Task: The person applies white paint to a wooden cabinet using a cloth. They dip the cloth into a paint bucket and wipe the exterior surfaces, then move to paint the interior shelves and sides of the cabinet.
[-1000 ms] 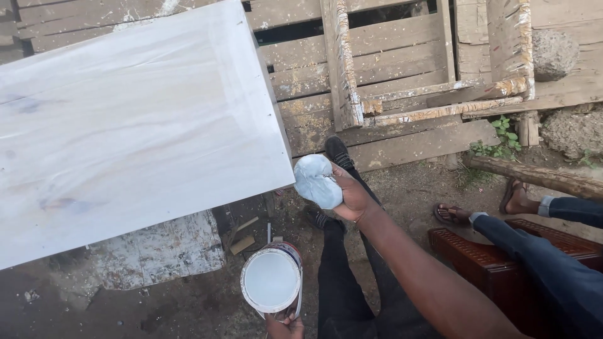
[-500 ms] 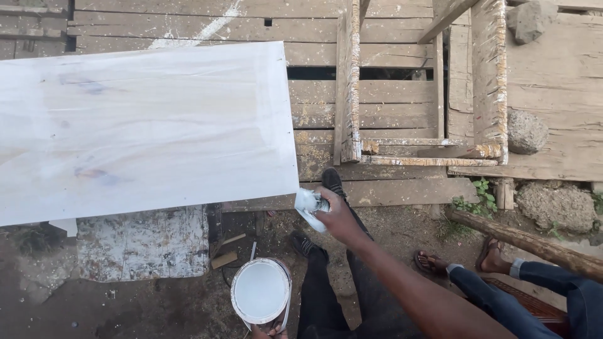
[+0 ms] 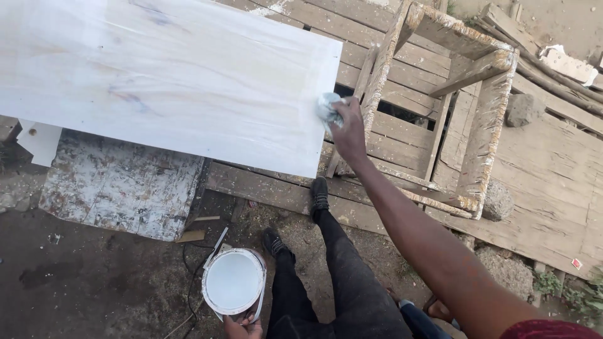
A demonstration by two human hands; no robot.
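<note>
Bare dirt and weathered planks fill the head view, with a rough wooden frame lying on the planks. Over them rests a white-coated board. The right hand is closed around a crumpled rag, pressed against the board's right edge. The left hand, at the bottom edge, grips the rim of a paint bucket above the dirt, beside the person's black shoes.

Smooth white-coated wood board; crumpled cloth rag; rough weathered wood frame (paint-flecked).
</note>
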